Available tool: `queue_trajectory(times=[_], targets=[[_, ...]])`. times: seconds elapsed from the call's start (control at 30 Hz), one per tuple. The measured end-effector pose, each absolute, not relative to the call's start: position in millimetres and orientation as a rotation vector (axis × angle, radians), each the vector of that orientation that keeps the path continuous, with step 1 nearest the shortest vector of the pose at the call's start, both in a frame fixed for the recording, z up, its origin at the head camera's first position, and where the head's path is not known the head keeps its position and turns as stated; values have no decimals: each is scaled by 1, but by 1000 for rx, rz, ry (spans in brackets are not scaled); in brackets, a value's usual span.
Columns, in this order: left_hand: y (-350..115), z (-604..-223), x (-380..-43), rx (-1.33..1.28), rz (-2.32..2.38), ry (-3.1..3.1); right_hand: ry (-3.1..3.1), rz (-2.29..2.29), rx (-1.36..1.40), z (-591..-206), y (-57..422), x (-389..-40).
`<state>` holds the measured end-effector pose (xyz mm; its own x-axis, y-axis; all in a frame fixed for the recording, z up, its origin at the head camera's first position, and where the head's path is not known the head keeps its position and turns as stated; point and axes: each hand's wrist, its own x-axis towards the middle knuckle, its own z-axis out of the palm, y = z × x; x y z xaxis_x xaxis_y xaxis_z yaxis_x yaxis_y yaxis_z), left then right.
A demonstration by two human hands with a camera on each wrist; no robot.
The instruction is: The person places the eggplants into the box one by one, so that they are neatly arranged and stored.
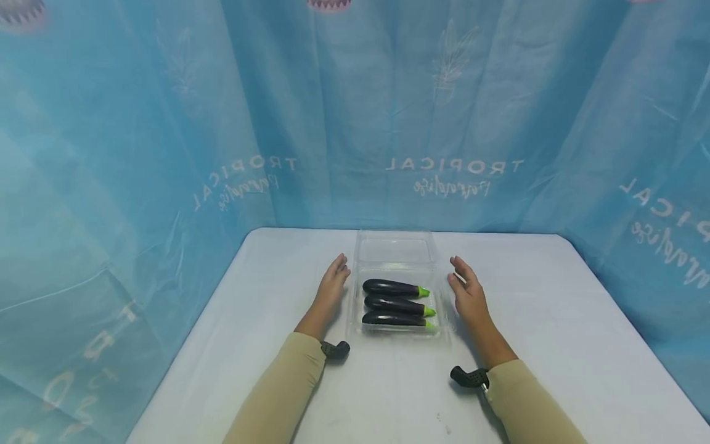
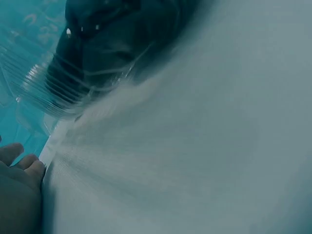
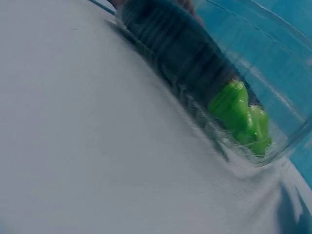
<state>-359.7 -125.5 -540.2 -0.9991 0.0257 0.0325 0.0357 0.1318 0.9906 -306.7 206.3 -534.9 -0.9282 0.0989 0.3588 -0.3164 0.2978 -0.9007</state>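
A clear plastic clamshell box (image 1: 400, 333) stands on the table with its lid (image 1: 395, 248) folded back toward the far edge. In it lie three dark eggplants (image 1: 394, 304) side by side, their green stem ends (image 1: 429, 311) pointing right. My left hand (image 1: 331, 287) is beside the box's left side, fingers extended and holding nothing. On the opposite side, my right hand (image 1: 468, 295) stands apart from the box, fingers relaxed and thumb spread. The left wrist view shows dark eggplants (image 2: 107, 53) through ribbed plastic; green stem ends (image 3: 239, 112) show in the right wrist view.
A white cloth covers the table (image 1: 554, 308). Blue printed curtains (image 1: 355, 111) hang behind it and along both sides. A black wrist device (image 1: 336, 351) is strapped to the left wrist, and another black device (image 1: 468, 377) to the right.
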Motion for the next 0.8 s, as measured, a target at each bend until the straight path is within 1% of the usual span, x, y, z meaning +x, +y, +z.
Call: queue_trajectory(times=[0.17, 0.37, 0.57, 0.8], targets=[[-123, -536, -376, -84, -2169, -2284, -2231, 1807, 140, -538, 207, -323], [-117, -537, -383, -112, -2189, -2322, -2176, 1977, 72, -544, 204, -335], [-110, -540, -388, -179, -2158, -2294, -2121, 2029, 114, -546, 200, -338], [-109, -542, -388, -132, -2140, -2302, -2156, 2029, 57, -547, 197, -339]])
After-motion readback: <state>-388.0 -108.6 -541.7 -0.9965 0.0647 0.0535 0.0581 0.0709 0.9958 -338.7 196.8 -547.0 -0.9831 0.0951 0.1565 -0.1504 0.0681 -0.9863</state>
